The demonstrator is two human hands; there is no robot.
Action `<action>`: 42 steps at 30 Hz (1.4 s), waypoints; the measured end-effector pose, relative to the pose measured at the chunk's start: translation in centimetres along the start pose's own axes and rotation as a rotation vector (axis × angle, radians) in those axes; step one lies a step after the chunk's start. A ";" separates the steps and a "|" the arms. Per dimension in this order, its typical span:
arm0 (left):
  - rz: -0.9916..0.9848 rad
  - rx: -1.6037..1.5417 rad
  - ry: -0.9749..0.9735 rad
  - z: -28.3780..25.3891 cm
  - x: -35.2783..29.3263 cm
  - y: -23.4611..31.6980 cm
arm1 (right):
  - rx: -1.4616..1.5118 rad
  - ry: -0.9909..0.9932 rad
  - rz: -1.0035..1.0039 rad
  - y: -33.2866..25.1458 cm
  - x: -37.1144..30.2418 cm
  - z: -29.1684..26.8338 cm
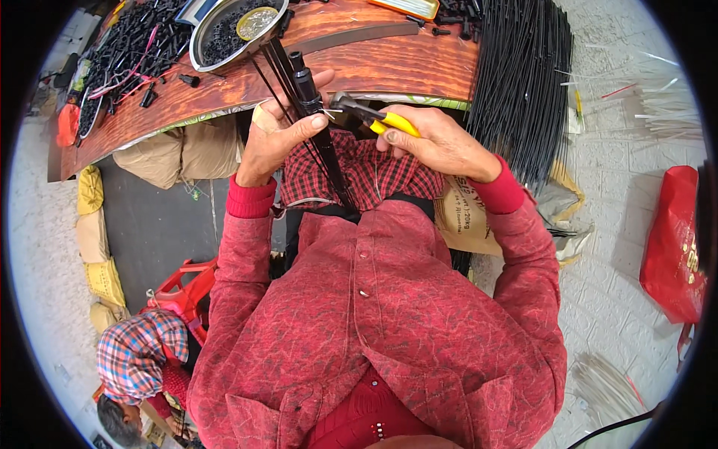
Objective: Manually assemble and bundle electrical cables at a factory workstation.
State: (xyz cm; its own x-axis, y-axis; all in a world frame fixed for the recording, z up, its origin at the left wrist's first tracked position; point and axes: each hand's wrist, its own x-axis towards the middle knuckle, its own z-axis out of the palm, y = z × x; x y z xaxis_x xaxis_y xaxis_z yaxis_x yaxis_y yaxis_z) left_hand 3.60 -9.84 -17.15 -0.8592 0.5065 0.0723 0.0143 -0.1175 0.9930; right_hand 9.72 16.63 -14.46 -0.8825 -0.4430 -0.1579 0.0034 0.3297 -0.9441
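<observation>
My left hand (277, 138) is closed around a slim bundle of black rods (334, 166) with a thick black ribbed fitting (303, 82) at its upper end. The thumb presses across the front of it, and a patch of tape shows near the base of a finger. Yellow-handled cutting pliers (396, 123) are gripped in my right hand (441, 142). Their dark jaws point left, close beside the fitting. A short piece of thin white wire or tie (331, 112) sticks out between the jaws and my left thumb. Whether the jaws are closed on it cannot be made out.
On the wooden table (374, 71) lie a metal pan (198, 52) of small black parts, a heap of black fittings (142, 52) and a flat strip (351, 36). Long black rods (523, 90) hang off its right end. A person (142, 359) sits lower left; a red bag (671, 247) stands right.
</observation>
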 end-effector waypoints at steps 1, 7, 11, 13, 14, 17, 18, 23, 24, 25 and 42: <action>-0.024 -0.005 -0.023 0.0 0.0 0.1 | -0.114 -0.004 -0.026 -0.1 -0.2 -0.4; -0.004 0.032 -0.033 0.5 0.1 0.2 | -0.509 -0.072 -0.153 -1.1 0.0 -2.4; -0.022 0.048 -0.063 0.5 0.1 0.7 | -0.451 -0.203 -0.102 -2.0 0.5 -3.5; 0.013 0.067 -0.119 0.5 0.2 0.7 | -0.393 -0.267 -0.091 -2.2 0.8 -3.9; 0.013 0.067 -0.117 0.5 0.2 0.7 | -0.350 -0.310 -0.047 -2.4 0.9 -4.1; -0.030 0.035 -0.113 0.4 0.1 0.6 | -0.222 -0.370 0.000 -2.4 1.1 -4.8; -0.038 0.040 -0.103 0.3 0.1 0.3 | -0.136 -0.386 0.001 -2.4 1.2 -4.9; -0.039 0.031 -0.113 0.5 0.2 0.7 | -0.447 -0.216 -0.201 -2.2 0.9 -4.3; -0.013 0.066 -0.103 0.5 0.2 0.7 | -0.553 -0.139 -0.293 -2.2 0.8 -4.1; 0.013 0.101 -0.094 0.5 0.3 0.7 | -0.552 -0.139 -0.292 -2.4 0.7 -3.8; 0.003 0.090 -0.053 1.0 0.3 1.0 | -0.970 0.076 -0.372 -3.4 -0.1 -2.7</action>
State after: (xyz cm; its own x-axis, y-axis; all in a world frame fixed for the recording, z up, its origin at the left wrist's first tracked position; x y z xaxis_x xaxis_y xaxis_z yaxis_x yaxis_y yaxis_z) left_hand 3.88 -8.94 -16.02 -0.8311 0.5506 0.0780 0.0651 -0.0430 0.9969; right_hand 8.50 17.85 -10.49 -0.7776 -0.6115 0.1463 -0.6250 0.7263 -0.2861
